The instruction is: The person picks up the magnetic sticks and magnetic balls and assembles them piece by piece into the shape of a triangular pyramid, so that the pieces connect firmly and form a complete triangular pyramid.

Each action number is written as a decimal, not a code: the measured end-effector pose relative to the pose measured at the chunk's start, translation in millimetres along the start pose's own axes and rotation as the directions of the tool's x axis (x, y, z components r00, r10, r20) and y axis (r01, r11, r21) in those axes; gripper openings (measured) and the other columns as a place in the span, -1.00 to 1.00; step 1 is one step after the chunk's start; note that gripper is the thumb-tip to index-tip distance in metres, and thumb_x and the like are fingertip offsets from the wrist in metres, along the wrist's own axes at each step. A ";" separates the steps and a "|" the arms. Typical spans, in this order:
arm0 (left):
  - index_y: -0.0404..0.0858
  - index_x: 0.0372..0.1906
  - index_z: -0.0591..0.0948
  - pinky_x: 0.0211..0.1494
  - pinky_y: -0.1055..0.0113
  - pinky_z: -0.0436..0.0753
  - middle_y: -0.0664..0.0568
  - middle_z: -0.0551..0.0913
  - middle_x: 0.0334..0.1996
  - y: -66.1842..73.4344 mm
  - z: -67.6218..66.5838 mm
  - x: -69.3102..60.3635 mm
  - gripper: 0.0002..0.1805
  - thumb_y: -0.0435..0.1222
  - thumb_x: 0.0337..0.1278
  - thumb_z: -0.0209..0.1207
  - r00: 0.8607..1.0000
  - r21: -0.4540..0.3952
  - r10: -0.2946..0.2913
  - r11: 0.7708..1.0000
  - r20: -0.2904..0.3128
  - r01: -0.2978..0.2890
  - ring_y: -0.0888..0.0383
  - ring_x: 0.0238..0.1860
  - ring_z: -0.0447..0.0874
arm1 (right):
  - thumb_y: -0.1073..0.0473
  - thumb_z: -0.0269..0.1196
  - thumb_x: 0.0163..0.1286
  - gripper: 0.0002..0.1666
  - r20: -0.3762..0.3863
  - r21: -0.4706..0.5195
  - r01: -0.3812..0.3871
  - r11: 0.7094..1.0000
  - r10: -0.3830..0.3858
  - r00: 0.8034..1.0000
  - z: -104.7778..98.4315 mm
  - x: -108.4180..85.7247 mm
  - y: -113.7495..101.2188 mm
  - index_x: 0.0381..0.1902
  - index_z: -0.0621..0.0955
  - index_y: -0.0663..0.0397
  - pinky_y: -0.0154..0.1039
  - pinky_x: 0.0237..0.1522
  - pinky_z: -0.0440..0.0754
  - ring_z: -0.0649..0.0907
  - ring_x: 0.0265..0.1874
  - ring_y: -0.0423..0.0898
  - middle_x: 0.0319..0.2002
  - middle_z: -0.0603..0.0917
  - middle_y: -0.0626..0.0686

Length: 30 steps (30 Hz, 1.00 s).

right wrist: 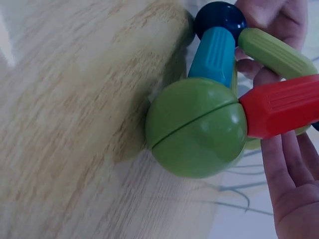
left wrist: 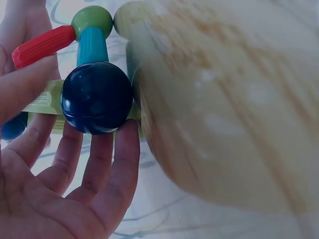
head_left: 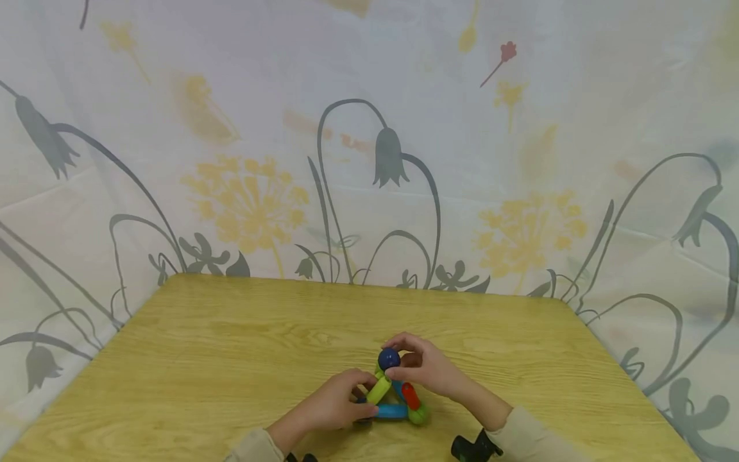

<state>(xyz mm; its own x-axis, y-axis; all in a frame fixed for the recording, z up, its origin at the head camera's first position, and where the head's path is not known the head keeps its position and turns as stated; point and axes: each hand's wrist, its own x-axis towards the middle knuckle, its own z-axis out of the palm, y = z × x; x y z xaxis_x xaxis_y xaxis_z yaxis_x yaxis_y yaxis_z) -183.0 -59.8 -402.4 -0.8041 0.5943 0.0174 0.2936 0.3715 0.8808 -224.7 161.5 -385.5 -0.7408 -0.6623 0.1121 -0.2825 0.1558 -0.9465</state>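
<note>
A small frame of magnetic rods and balls stands on the table between the hands. Its base has a blue rod (head_left: 392,411) running from a dark blue ball (left wrist: 97,98) to a green ball (right wrist: 197,127). A red rod (head_left: 410,396) and a yellow-green rod (head_left: 379,389) slope up from these corners. At the top is another dark blue ball (head_left: 389,359), which my right hand (head_left: 432,367) pinches between thumb and fingers. My left hand (head_left: 337,402) curls its fingers and thumb round the lower dark blue ball. The rear of the frame is partly hidden.
The wood-grain table (head_left: 231,346) extends away to a flower-printed cloth (head_left: 369,212) hanging behind it. A black device (head_left: 476,446) sits by the right wrist, and part of another shows near the left wrist.
</note>
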 end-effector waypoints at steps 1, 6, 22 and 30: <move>-0.27 -0.07 0.59 -0.22 0.30 0.57 0.06 0.53 -0.17 0.2 0.1 0.4 -0.76 -0.32 0.15 0.23 1.000 -0.008 0.001 1.000 0.001 -0.001 0.04 -0.18 0.57 | 0.25 0.22 0.32 -0.49 0.010 0.000 0.009 1.000 -0.009 1.000 0.7 -0.4 -0.1 0.11 0.38 0.46 -0.23 -0.25 0.59 0.61 -0.29 -0.08 -0.09 0.48 0.19; -0.29 -0.07 0.59 -0.25 0.31 0.57 0.01 0.54 -0.15 0.5 0.2 0.7 -0.77 -0.28 0.24 0.15 1.000 -0.009 0.005 1.000 -0.008 -0.005 0.04 -0.19 0.58 | 0.25 0.22 0.32 -0.47 0.036 -0.012 0.027 1.000 -0.026 0.999 1.9 -3.9 0.1 0.13 0.36 0.46 -0.29 -0.25 0.56 0.58 -0.30 -0.12 -0.03 0.46 0.21; -0.40 0.00 0.54 -0.14 0.07 0.56 -0.12 0.55 -0.08 2.2 -0.4 -1.7 -0.70 -0.30 0.25 0.13 1.000 -0.003 -0.002 1.000 -0.031 0.002 -0.10 -0.14 0.57 | 0.42 0.23 0.25 -0.24 0.179 -0.010 0.175 0.985 -0.171 0.969 -7.6 -20.6 14.4 0.35 0.17 0.37 -0.12 0.04 0.49 0.51 0.06 0.02 0.24 0.24 0.41; -0.28 -0.08 0.60 -0.15 0.23 0.54 0.05 0.53 -0.19 2.0 -0.7 0.2 -0.79 -0.29 0.27 0.11 1.000 0.018 0.016 1.000 0.000 -0.016 0.01 -0.14 0.54 | 0.33 0.28 0.24 -0.32 0.107 -0.039 0.146 0.988 -0.141 0.984 -7.5 -22.2 16.7 0.29 0.32 0.24 -0.14 0.00 0.52 0.57 -0.05 -0.01 0.10 0.44 0.26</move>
<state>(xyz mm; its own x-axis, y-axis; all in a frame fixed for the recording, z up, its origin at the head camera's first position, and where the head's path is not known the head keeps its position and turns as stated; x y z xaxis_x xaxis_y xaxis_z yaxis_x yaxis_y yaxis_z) -182.9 -59.4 -400.3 -0.7991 0.6003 0.0313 0.3157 0.3747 0.8717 -217.6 184.3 -401.6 -0.6241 -0.7521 0.2117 -0.4115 0.0860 -0.9073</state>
